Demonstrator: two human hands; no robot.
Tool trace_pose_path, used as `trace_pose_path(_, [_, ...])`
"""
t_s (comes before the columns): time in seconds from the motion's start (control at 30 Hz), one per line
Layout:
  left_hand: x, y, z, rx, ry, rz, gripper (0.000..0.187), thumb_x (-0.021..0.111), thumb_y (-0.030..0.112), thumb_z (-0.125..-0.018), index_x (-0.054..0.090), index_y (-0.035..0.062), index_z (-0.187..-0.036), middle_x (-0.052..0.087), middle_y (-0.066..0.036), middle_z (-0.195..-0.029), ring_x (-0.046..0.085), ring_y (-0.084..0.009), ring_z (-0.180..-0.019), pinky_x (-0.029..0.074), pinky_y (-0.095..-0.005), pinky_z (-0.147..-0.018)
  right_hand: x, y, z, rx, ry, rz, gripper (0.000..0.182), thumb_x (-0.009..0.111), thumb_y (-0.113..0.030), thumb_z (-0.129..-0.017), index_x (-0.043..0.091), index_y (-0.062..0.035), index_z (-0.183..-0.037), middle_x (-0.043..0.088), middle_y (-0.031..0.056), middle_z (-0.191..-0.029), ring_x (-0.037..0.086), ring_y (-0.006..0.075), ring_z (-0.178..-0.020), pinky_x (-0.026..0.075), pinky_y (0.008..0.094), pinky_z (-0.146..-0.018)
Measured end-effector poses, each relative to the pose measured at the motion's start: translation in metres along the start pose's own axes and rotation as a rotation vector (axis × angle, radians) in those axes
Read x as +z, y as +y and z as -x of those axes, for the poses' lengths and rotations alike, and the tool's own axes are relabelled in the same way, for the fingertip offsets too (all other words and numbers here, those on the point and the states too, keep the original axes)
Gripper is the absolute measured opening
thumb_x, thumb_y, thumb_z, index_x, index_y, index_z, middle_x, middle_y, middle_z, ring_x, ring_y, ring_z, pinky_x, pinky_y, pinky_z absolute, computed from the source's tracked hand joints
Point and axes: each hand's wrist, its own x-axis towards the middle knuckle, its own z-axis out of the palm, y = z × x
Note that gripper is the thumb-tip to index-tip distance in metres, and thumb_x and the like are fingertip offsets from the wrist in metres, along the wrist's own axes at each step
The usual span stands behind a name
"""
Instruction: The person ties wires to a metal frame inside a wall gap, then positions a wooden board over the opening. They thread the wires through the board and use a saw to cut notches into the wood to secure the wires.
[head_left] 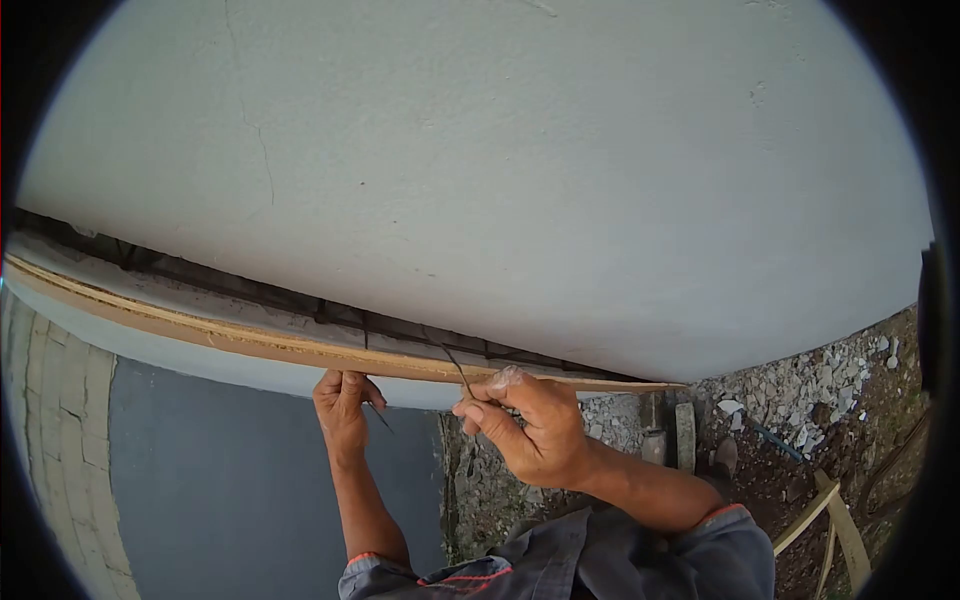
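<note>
A long wooden board (270, 345) runs along the lower side of a dark gap in the pale wall, with steel bars (320, 308) visible inside. My right hand (530, 420) is closed in a pinch on a thin dark wire (452, 357), which rises over the board's edge into the gap. My left hand (345, 405) is closed against the board's lower face, and a thin dark wire end (382, 418) sticks out beside its fingers. Whether both wire ends belong to one piece cannot be seen.
The pale wall (500, 180) fills the upper view. A dark grey panel (250, 470) and blocks (65, 400) lie at lower left. Rubble (800, 395) covers the ground at right, with wooden strips (845, 530) and a concrete piece (685, 437).
</note>
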Motion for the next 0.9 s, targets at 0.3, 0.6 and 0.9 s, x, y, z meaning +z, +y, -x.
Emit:
trace_pose_path(0.3, [-0.001,-0.007,0.003,0.038,0.006,-0.007,0.044,0.063,0.042,-0.099,0.068,-0.0011,-0.104,0.068,-0.008,-0.075,0.065,-0.0163,-0.062,0.054,-0.0283,-0.060,-0.007,-0.003,-0.003,-0.075,-0.017,0.023,0.007,0.066,0.001,-0.093,0.059,0.0028,-0.092,0.066,0.0105,-0.071,0.063,0.0153,-0.055,0.047,0.0288,-0.049])
trace_pose_path(0.6, [0.006,-0.003,-0.001,0.009,0.106,-0.145,0.047,0.065,0.045,-0.098,0.069,0.0007,-0.084,0.064,-0.007,-0.062,0.061,-0.0142,-0.054,0.048,-0.0281,-0.055,-0.008,-0.006,-0.009,-0.108,-0.016,0.023,0.012,0.065,0.005,-0.092,0.053,0.0024,-0.090,0.058,0.0088,-0.057,0.055,0.0110,-0.051,0.042,0.0283,-0.048])
trace_pose_path(0.9, [0.010,-0.002,-0.006,0.050,0.036,-0.099,0.044,0.067,0.043,-0.097,0.068,0.0023,-0.082,0.063,-0.007,-0.062,0.061,-0.0145,-0.054,0.049,-0.0278,-0.052,-0.015,-0.001,-0.013,-0.125,-0.051,0.021,0.008,0.067,0.000,-0.092,0.060,0.0032,-0.093,0.062,0.0089,-0.056,0.057,0.0126,-0.046,0.042,0.0282,-0.046])
